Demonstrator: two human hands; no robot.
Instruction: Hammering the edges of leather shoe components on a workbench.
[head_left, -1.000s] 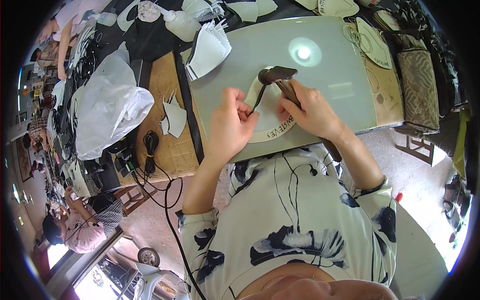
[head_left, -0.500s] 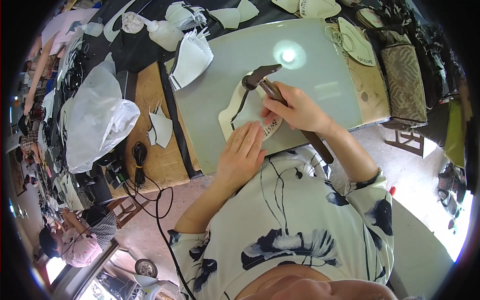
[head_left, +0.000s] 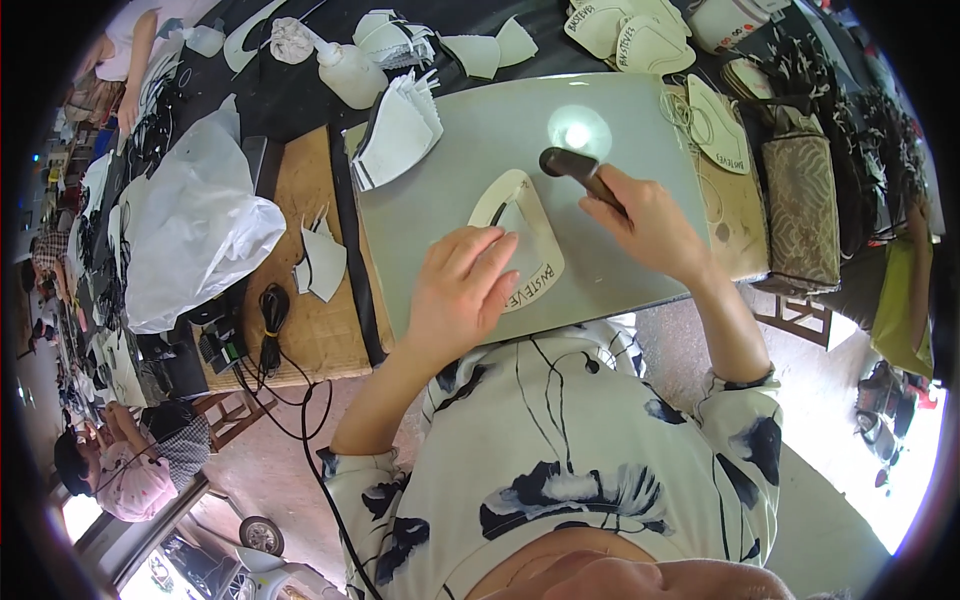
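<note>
One hammer (head_left: 572,166) is in the right hand (head_left: 650,222), fingers curled round it; the left hand (head_left: 465,285), fingers slightly spread, covers the left side of one cream template (head_left: 545,245) on one grey board (head_left: 640,125). Around them: one stack of white pieces (head_left: 402,138) on the board's far-left corner; one white bottle (head_left: 350,78) beyond it; one plastic bag (head_left: 195,225) and one tied black cable (head_left: 270,328) to the left; one patterned pouch (head_left: 803,210) to the right.

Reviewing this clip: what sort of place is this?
Probably a small handcraft workshop, though the product is unclear. The right hand grips a hammer above a grey board, cut white pieces lie stacked, and another person sits at the left.
</note>
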